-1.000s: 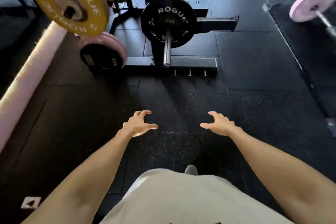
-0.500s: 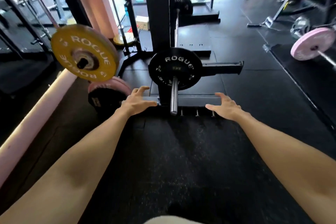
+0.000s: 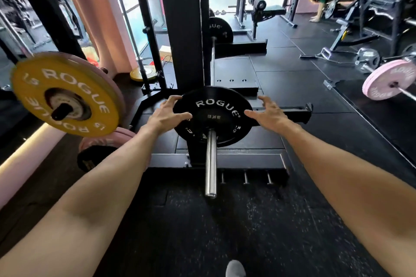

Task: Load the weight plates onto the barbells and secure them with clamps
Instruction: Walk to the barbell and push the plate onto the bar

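A black ROGUE weight plate (image 3: 213, 105) sits on the chrome barbell sleeve (image 3: 211, 164), which points toward me from the black rack. My left hand (image 3: 166, 112) holds the plate's left rim, fingers over the edge and thumb on the face. My right hand (image 3: 267, 112) is spread at the right rim, thumb by the edge, fingers apart from it. A second black plate (image 3: 219, 29) hangs at the bar's far end. No clamp is in view.
A yellow ROGUE plate (image 3: 67, 78) on another bar hangs at left, with a pink plate (image 3: 105, 141) and a small black plate (image 3: 90, 159) on the floor below. A pink plate (image 3: 387, 81) on a bar lies at right. The rack upright (image 3: 182, 29) stands behind.
I have stepped closer and both hands have moved forward, from mid-air over the floor to the two sides of the black plate. The left hand has taken hold of its rim.
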